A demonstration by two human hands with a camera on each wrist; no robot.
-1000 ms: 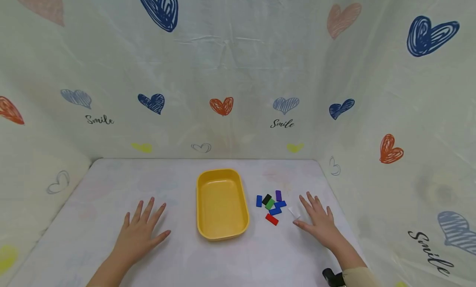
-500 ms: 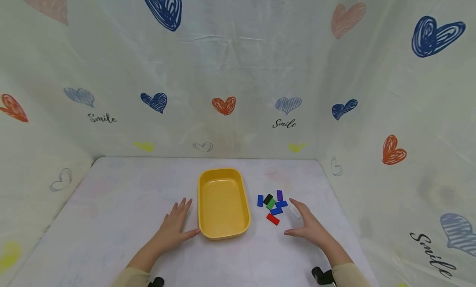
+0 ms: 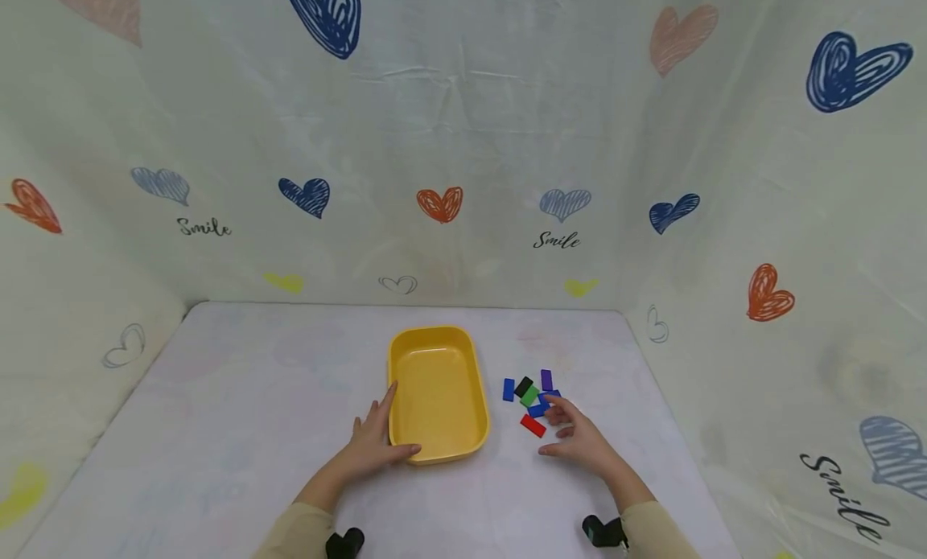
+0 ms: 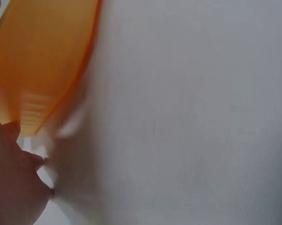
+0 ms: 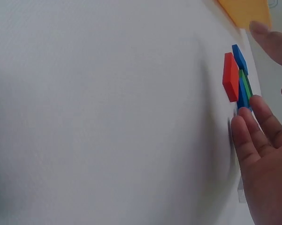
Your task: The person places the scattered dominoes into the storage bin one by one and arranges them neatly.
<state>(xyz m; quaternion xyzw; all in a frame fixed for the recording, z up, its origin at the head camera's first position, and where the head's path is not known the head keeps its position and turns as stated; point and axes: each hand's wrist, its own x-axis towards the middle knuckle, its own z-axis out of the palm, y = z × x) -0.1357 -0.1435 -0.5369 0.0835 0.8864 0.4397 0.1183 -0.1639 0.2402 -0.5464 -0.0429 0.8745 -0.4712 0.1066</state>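
Yellow tray (image 3: 440, 390) at the lower centre of my head feed: the left hand (image 3: 372, 444) has just come in to it from the lower left. Half a second ago only its thumb was at the near corner; now its thumb lies across that corner and its index finger along the left rim. Those fingers look spread and straight, so I read contact, not a clench.

Right of centre, the right hand (image 3: 582, 446) has moved leftward, its loosely bent fingers now over the edge of the scattered blocks, grasping nothing that I can see. One index fingertip overlaps one of three blue blocks (image 3: 508, 390); whether it touches, I can't tell. Just left of that hand lies the red block (image 3: 533, 425); above sit the black block (image 3: 523, 387), green block (image 3: 529, 396) and purple block (image 3: 546, 380). My right wrist feed shows a pale block (image 5: 241, 194) beside the palm, lower right.

As I judge it, the tray is being steadied and the blocks are within reach; every block I can see lies on the white table (image 3: 253, 382).
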